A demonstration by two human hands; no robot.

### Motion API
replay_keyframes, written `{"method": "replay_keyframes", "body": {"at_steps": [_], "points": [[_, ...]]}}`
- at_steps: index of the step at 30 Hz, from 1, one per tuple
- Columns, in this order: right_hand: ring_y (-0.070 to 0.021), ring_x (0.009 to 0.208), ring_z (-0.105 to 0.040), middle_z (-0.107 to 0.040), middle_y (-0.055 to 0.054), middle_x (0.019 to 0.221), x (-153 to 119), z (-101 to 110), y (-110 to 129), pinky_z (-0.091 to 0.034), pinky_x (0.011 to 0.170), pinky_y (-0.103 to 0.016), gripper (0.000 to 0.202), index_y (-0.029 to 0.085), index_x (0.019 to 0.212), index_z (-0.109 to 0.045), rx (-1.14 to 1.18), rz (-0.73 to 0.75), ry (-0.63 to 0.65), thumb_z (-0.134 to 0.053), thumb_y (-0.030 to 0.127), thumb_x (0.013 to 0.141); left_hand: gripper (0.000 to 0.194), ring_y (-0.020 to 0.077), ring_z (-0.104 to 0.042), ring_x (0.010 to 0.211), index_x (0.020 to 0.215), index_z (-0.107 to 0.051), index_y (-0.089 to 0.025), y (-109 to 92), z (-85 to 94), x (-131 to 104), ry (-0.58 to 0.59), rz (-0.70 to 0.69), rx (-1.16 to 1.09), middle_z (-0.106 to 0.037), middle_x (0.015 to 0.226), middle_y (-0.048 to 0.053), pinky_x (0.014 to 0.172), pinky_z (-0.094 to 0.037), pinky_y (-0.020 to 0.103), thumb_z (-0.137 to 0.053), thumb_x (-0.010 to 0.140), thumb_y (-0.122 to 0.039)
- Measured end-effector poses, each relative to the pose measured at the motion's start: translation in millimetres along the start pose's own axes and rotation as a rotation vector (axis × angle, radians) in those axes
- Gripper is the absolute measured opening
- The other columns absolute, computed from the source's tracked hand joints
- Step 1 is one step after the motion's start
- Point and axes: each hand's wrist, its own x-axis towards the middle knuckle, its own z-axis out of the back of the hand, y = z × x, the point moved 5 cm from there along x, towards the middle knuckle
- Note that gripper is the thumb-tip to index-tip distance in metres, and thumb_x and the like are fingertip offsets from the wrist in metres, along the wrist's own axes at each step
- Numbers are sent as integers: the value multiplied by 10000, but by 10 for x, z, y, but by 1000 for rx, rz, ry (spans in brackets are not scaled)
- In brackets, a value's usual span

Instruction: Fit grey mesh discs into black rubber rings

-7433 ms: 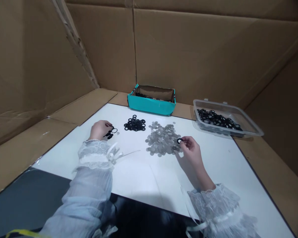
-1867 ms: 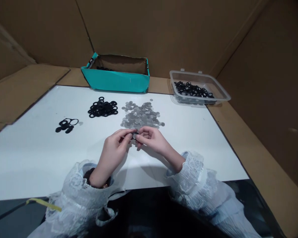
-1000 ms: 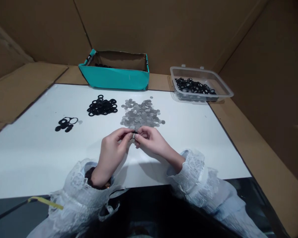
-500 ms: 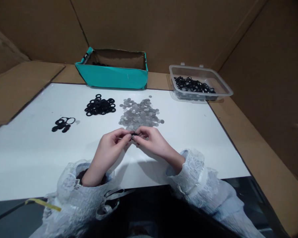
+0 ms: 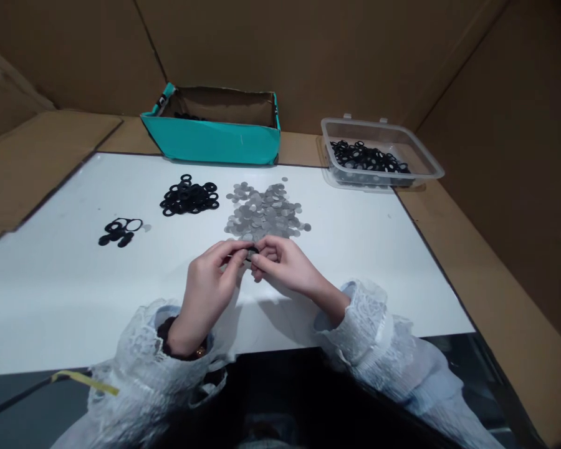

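Pinching one black ring (image 5: 252,251) between both hands.
Left hand (image 5: 210,287), right hand (image 5: 287,265): fingertips closed on it, near grey discs (image 5: 264,212).

Fingers (image 5: 236,257) partly hide the black ring (image 5: 252,252); sleeves (image 5: 378,340) cut off below.

Dim corners, soft shadows below fingers (image 5: 236,255), mild blur.

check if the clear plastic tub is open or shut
Open: the clear plastic tub has no lid over its top, and the black rings inside show through the opening.
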Motion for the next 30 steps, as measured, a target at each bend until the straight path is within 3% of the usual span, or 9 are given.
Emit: {"method": "replay_keyframes", "body": {"at_steps": [2,6,17,24,27,30], "points": [[-115,544,-620,-617,31,633,-2,-13,-21,-514,597,-267,88,180,866,-525,14,-40,35,-577,132,814,230,184,-659,853,951,-709,-204,-4,5,3,10,-10,7,-717,969,44,755,-524,279,-527,872,-320],[-132,609,-640,-606,22,635,-14,10,11,-503,617,-270,69,182,807,-528,-36,3,32,-596,177,813,235,205,-672,878,956,-697,-189,48,3,15,19,106,-89,-728,988,61,792,-534,300,-582,836,-355],[-118,633,-573,-598,10,663,-30,36,81,-442,606,-247,114,174,704,-544,-242,162,-48,-581,219,802,215,189,-671,690,817,-634,-163,149,-50,19,126,333,-289,-703,747,38,654,-545,295,-659,729,-358],[-136,650,-617,-610,0,681,-26,58,48,-484,623,-271,128,177,733,-549,-153,144,-130,-607,257,812,226,199,-677,756,873,-628,-169,86,-36,-3,33,217,-169,-711,853,57,699,-548,309,-597,796,-379],[-130,628,-632,-600,17,668,-5,25,18,-506,626,-271,92,184,782,-527,-47,94,-104,-596,229,825,272,195,-679,762,953,-645,-167,94,-42,5,50,231,-230,-722,954,73,706,-553,311,-618,785,-380],[-130,619,-647,-604,27,660,3,-4,-9,-521,638,-275,62,188,827,-517,19,50,-83,-577,173,825,273,198,-681,738,927,-659,-161,119,-41,12,74,275,-274,-730,905,70,673,-547,302,-648,757,-374]]}}
